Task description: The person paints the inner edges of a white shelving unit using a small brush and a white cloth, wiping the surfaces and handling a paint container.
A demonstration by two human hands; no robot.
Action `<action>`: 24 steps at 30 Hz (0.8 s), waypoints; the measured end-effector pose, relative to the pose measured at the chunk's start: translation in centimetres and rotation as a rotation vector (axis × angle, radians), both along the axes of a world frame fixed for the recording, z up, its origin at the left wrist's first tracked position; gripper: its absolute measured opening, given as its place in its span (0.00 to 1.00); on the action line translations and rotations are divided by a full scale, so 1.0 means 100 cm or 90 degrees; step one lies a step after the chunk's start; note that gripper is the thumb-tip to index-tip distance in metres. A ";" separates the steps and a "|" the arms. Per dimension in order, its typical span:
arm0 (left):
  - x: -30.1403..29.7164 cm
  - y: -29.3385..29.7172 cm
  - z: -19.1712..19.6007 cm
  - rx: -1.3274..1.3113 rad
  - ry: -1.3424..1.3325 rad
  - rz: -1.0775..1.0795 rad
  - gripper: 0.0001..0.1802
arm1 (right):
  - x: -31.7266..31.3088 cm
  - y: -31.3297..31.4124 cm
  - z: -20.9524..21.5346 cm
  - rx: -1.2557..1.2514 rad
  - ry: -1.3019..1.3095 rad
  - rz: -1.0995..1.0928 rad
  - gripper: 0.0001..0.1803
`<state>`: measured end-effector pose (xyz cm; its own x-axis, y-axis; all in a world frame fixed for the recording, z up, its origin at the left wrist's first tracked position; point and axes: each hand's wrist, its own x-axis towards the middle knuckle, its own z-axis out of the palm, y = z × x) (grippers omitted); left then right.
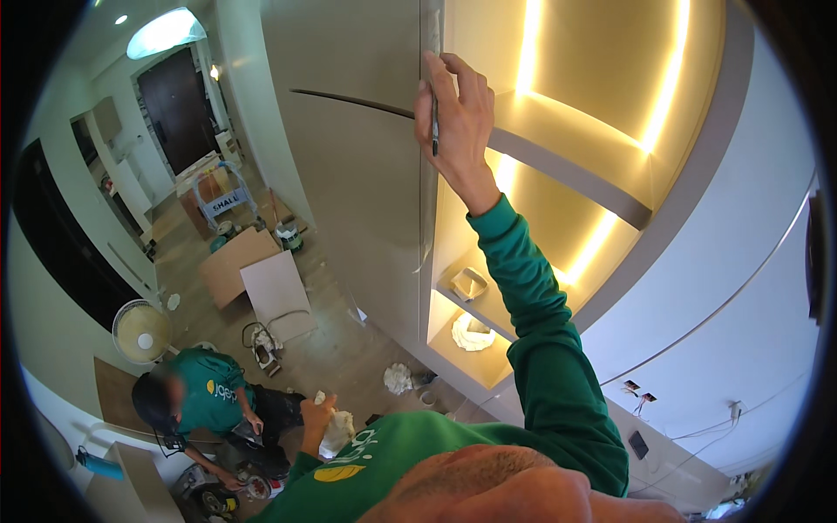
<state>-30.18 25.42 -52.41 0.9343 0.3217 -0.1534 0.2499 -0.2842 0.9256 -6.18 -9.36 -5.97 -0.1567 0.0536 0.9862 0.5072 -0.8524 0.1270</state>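
Note:
My right hand is raised to the edge where the tall beige cabinet panel meets the lit shelf niche. Its fingers are closed round a slim, dark-tipped tool whose exact kind I cannot make out. A long thin dark strip runs leftward from this hand across the panel; whether it is held or part of the panel, I cannot tell. Low down, my left hand is closed on a crumpled white cloth, partly hidden by my green shirt.
A co-worker crouches at lower left near tools. A standing fan, board offcuts and a small step stand occupy the floor. In the niche, a small tub sits on a shelf. Wires protrude from the right wall.

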 end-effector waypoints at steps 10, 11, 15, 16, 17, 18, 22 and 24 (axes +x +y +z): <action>0.007 0.008 -0.003 -0.068 -0.018 0.004 0.15 | 0.002 0.003 -0.008 0.016 0.015 -0.028 0.24; 0.007 0.010 -0.004 -0.057 -0.012 0.005 0.15 | 0.000 0.004 -0.011 0.018 0.021 -0.028 0.24; 0.010 0.015 -0.008 -0.021 -0.002 0.004 0.15 | -0.001 0.005 -0.006 0.011 -0.002 -0.023 0.24; 0.010 0.014 -0.005 -0.027 -0.002 0.000 0.15 | -0.001 0.004 -0.001 0.007 -0.009 -0.025 0.24; 0.009 0.013 -0.002 -0.032 -0.001 -0.003 0.16 | 0.001 0.003 0.002 0.004 -0.017 -0.027 0.24; 0.010 0.013 0.003 -0.037 -0.002 -0.007 0.16 | 0.003 0.003 0.004 0.006 -0.019 -0.031 0.24; 0.011 0.016 -0.005 -0.023 -0.019 -0.017 0.16 | 0.006 0.001 0.003 0.009 -0.010 -0.045 0.25; 0.010 0.015 -0.003 -0.035 -0.013 -0.017 0.17 | 0.004 0.002 -0.003 0.010 0.000 -0.043 0.25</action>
<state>-29.15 26.93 -52.71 0.9454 0.2888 -0.1513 0.2244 -0.2396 0.9446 -5.76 -9.17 -6.29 -0.1534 0.0490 0.9870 0.4486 -0.8865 0.1138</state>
